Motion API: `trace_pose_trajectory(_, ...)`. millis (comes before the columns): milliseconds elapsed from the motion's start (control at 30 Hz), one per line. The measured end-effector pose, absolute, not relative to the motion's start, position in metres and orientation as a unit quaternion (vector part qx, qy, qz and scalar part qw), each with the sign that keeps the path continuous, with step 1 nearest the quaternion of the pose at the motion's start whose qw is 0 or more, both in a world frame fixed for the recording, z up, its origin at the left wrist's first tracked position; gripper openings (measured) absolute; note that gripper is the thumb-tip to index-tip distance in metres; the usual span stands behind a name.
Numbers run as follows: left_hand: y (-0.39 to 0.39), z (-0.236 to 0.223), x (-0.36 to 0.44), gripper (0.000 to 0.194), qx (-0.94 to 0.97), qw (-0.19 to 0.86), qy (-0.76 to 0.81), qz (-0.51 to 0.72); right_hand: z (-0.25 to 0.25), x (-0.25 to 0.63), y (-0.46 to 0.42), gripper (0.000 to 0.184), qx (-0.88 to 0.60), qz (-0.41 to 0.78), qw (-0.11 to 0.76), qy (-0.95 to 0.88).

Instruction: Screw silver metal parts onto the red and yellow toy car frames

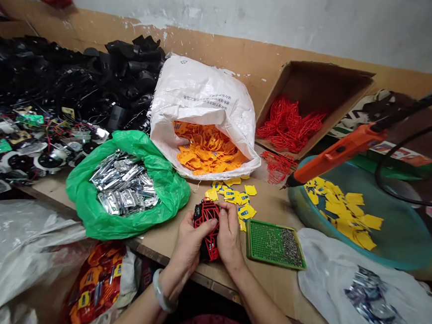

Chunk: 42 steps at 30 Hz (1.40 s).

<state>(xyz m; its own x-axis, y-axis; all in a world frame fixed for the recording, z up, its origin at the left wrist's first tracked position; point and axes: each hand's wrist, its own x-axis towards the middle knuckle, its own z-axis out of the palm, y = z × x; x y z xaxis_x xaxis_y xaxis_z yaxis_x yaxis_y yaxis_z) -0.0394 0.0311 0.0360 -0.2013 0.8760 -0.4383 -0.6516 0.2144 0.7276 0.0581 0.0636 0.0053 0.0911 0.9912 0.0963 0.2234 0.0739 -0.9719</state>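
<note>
Both hands hold a black toy car chassis with a red lattice frame (208, 226) over its top, near the table's front edge. My left hand (189, 240) wraps its left side, with the thumb pressing on the red lattice. On the right side, my right hand (230, 233) pinches the upper edge; its fingertips are partly hidden. Just beyond the hands lie loose yellow plastic pieces (247, 212) with blue markings. A green tray (266, 238) of small screws sits right of my right hand. An orange electric screwdriver (336, 154) hangs above the table at the right, apart from both hands.
A green bag (81, 191) of silvery parts stands left; a white sack (210, 89) of orange pieces lies behind. Red lattices fill a cardboard box (322, 75). A teal basin (411, 242) holds yellow pieces. Black parts (69, 75) pile up at the back left.
</note>
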Motion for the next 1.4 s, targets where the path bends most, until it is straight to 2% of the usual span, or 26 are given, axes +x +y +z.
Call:
trace_pose_trajectory(133,0.035,0.037,-0.052,0.051,0.076,0.652,0.457,0.6,0.02,0.065,0.052,0.018,-0.544,0.39,0.49,-0.559)
trace_pose_trajectory(233,0.037,0.04,-0.061,0.044,0.065,0.641,0.448,0.62,0.038,0.073,0.034,0.006,-0.517,0.337,0.455,-0.642)
trace_pose_trajectory(333,0.038,0.042,-0.062,0.037,0.056,0.636,0.439,0.632,0.049,0.076,0.017,0.021,-0.491,0.27,0.4,-0.725)
trace_pose_trajectory(400,0.039,0.043,-0.06,0.036,0.052,0.635,0.433,0.637,0.049,0.075,0.011,0.029,-0.492,0.234,0.399,-0.737)
trace_pose_trajectory(467,0.04,0.043,-0.058,0.038,0.054,0.632,0.428,0.644,0.046,0.073,0.01,0.027,-0.501,0.216,0.404,-0.734)
trace_pose_trajectory(567,0.042,0.043,-0.055,0.039,0.049,0.622,0.417,0.66,0.041,0.074,0.015,0.024,-0.52,0.238,0.414,-0.708)
trace_pose_trajectory(767,0.043,0.043,-0.051,0.04,0.036,0.623,0.374,0.686,0.042,0.079,0.025,0.02,-0.533,0.451,0.467,-0.543)
trace_pose_trajectory(900,0.041,0.041,-0.049,0.049,0.045,0.611,0.38,0.693,0.035,0.078,0.02,0.021,-0.537,0.347,0.473,-0.606)
trace_pose_trajectory(1033,0.039,0.04,-0.05,0.044,0.081,0.585,0.417,0.691,0.026,0.076,0.014,0.024,-0.508,0.247,0.444,-0.696)
trace_pose_trajectory(1200,0.04,0.043,-0.055,0.047,0.103,0.618,0.434,0.647,0.023,0.074,0.01,0.024,-0.488,0.27,0.456,-0.694)
trace_pose_trajectory(1400,0.041,0.039,-0.061,0.032,0.039,0.643,0.416,0.641,0.027,0.071,0.008,0.032,-0.465,0.261,0.465,-0.707)
